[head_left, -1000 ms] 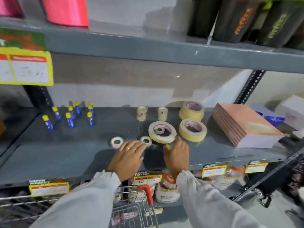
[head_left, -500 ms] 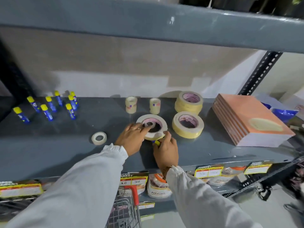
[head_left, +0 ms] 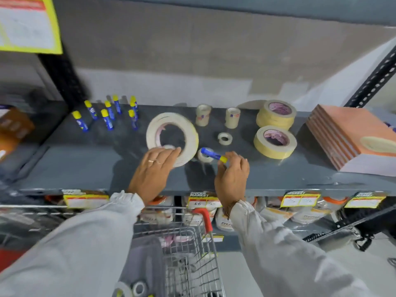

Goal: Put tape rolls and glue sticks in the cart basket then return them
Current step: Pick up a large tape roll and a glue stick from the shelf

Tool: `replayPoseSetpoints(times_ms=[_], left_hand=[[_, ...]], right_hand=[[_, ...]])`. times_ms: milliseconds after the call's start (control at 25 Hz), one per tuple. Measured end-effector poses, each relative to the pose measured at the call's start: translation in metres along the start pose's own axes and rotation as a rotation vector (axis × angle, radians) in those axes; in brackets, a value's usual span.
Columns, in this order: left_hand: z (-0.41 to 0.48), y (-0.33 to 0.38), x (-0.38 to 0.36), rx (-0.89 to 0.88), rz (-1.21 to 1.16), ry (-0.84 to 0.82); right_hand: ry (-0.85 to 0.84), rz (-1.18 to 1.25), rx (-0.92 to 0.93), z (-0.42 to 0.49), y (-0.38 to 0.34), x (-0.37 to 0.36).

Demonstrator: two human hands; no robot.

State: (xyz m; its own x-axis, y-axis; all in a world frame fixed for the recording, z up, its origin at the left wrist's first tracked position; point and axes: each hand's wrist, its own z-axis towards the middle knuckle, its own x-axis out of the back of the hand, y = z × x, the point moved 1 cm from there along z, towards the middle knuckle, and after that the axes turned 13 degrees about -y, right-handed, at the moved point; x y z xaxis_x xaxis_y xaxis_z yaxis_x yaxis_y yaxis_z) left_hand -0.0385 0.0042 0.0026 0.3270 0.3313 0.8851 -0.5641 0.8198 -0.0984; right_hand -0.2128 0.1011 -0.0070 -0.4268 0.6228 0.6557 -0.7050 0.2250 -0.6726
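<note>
My left hand [head_left: 153, 167] grips a large cream tape roll [head_left: 172, 138] by its lower rim and holds it tilted up off the grey shelf [head_left: 85, 168]. My right hand [head_left: 232, 175] pinches a blue glue stick with a yellow cap [head_left: 212, 154], held level over a small white tape roll [head_left: 204, 156]. Several more glue sticks [head_left: 107, 114] stand upright at the shelf's back left. Two wide beige tape rolls [head_left: 275, 142] [head_left: 276, 114], a small roll [head_left: 225, 138] and two narrow upright rolls [head_left: 232, 117] [head_left: 203, 115] sit to the right.
The wire cart basket [head_left: 188, 254] with a red handle stands below the shelf edge between my arms; small tape rolls [head_left: 137, 289] lie in its near end. A stack of orange-topped paper pads [head_left: 351, 138] fills the shelf's right side. Price labels [head_left: 300, 200] line the shelf front.
My left hand has lifted the large roll from lying flat to tilted up and carried it left. My right hand has drawn the glue stick out, and it shows fully. The camera came closer and tilted down.
</note>
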Motion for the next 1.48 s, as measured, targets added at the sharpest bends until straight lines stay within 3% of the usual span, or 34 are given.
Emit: replayPoseSetpoints(times_ms=[120,200,400,480,640,720,800,1080,1200,1320,1480], left_hand=[[-0.093,-0.036,0.007,0.033,0.083,-0.03],[-0.167,-0.057,0.005,-0.026,0.117,-0.101],[-0.299,-0.082,-0.016,-0.256,0.167,-0.543],[-0.322,-0.075,-0.038,-0.203,0.131,-0.693],[-0.339,-0.041,-0.074,-0.008,-0.098,-0.963],[-0.34,-0.024,-0.087,0.127,-0.169,-1.185],[-0.345,-0.014,-0.107,0.238,-0.218,-1.271],[-0.351,-0.001,-0.161,0.337,-0.211,-1.096],[-0.351,0.002,-0.174,0.371,-0.236,-1.057],[-0.352,0.006,-0.176,0.401,-0.223,-1.09],[-0.344,0.0,-0.152,0.469,-0.235,-0.992]], right_hand=[[-0.031,0.207,0.022,-0.032,-0.04,-0.028],[-0.135,0.195,0.129,-0.068,-0.055,-0.05],[-0.552,0.001,0.279,-0.177,-0.044,-0.123],[-0.713,-0.029,0.178,-0.209,-0.024,-0.15],[-0.928,-0.056,-0.265,-0.241,0.015,-0.175],[-1.016,-0.142,-0.331,-0.25,0.031,-0.191],[-1.144,-0.251,-0.371,-0.259,0.039,-0.208],[-1.231,-0.272,-0.409,-0.287,0.043,-0.239],[-1.292,-0.328,-0.302,-0.291,0.045,-0.238],[-1.405,-0.553,-0.11,-0.29,0.047,-0.242],[-1.217,-0.458,0.152,-0.277,0.031,-0.231]])
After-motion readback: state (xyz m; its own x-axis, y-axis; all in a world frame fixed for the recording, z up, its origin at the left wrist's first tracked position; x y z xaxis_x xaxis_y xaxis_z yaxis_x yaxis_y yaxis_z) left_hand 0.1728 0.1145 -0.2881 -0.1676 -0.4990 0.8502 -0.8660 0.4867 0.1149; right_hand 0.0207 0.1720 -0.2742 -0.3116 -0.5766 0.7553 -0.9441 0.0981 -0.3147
